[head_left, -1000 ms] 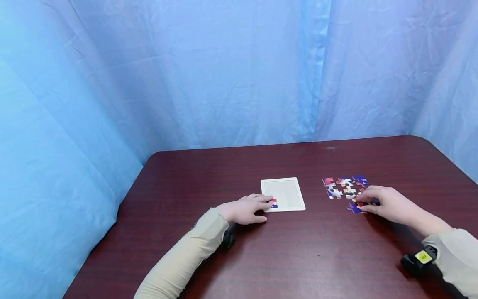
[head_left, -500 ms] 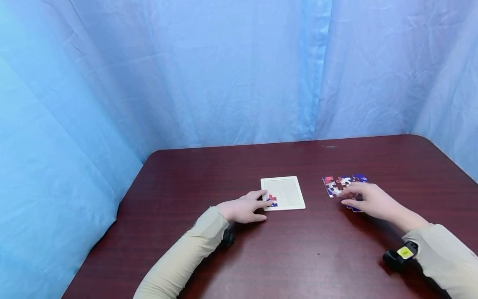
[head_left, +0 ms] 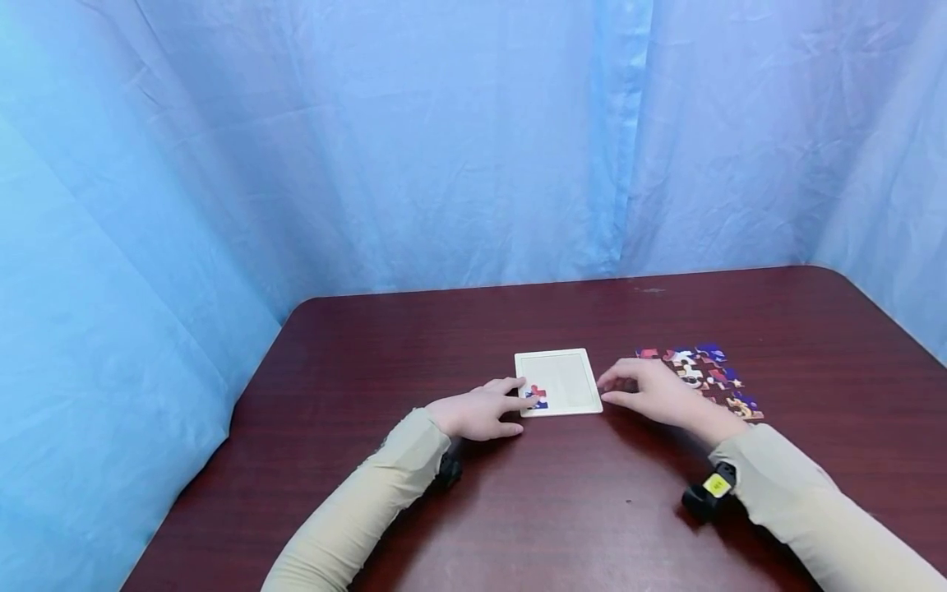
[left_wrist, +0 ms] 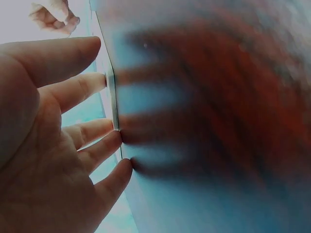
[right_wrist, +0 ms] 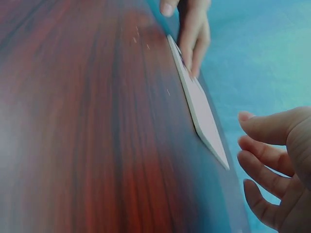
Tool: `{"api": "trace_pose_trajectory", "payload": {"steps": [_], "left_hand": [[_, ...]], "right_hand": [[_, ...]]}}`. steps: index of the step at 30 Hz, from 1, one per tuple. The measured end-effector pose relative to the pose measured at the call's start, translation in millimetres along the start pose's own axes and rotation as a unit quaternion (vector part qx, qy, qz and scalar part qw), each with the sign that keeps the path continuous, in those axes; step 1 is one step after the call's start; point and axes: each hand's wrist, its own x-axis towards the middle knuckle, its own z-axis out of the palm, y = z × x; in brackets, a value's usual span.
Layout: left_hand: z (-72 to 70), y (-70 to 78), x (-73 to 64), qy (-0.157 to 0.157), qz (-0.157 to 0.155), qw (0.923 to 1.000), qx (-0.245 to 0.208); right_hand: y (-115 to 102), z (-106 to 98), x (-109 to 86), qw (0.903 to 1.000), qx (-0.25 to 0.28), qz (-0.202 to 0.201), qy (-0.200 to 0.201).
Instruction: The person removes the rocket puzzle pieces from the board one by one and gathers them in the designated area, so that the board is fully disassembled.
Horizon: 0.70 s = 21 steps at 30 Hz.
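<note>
My left hand [head_left: 484, 413] rests with fingers spread on the left edge of a white puzzle tray [head_left: 570, 390]. In the left wrist view its fingertips [left_wrist: 127, 167] lie along the tray's edge. Two or so puzzle pieces [head_left: 538, 392], red, blue and white, lie in the tray's lower left corner, partly under the fingers. My right hand [head_left: 658, 395] is beside the tray's right edge, fingers bent toward the thumb. In the right wrist view no piece shows among the fingers [right_wrist: 265, 165]; I cannot tell whether something small is pinched there.
Several loose puzzle pieces [head_left: 716, 355] lie to the right of the tray, some hidden behind the right hand. All of this is on a dark red-brown table [head_left: 414, 345]. Blue curtains [head_left: 459, 148] hang behind the table and at its sides.
My right hand has moved left from the loose pieces to the tray's right edge. The left hand stays on the tray, its fingers shifted slightly, so more of the pieces in the corner shows.
</note>
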Motion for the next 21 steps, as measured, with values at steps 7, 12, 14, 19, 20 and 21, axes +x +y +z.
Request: {"api": "trace_pose_trajectory", "payload": {"steps": [7,12,14,19,20,21], "left_hand": [[0.2,-0.5,2.7,0.005,0.008,0.9998,0.015],[0.0,-0.5,4.0,0.005,0.007,0.9996,0.026],[-0.6,-0.1,3.9,0.004,0.004,0.9997,0.026],[-1.4,0.3,2.5,0.0,-0.004,0.9999,0.013],[-1.5,0.1,2.3,-0.001,-0.004,1.0,0.009],[-1.3,-0.5,2.1,-0.001,-0.002,1.0,0.006]], "right_hand": [[-10.3,23.4,21.8,0.9999,0.013,-0.004,-0.003],[-15.5,36.8,34.0,0.9998,0.013,-0.006,-0.012],[-17.3,41.3,38.0,0.9998,0.011,-0.003,-0.017],[-19.6,49.8,46.4,0.9996,0.006,-0.004,-0.027],[-20.0,51.0,48.0,0.9996,0.006,-0.005,-0.029],[-20.4,52.1,49.7,0.9995,0.006,-0.007,-0.031]]}}
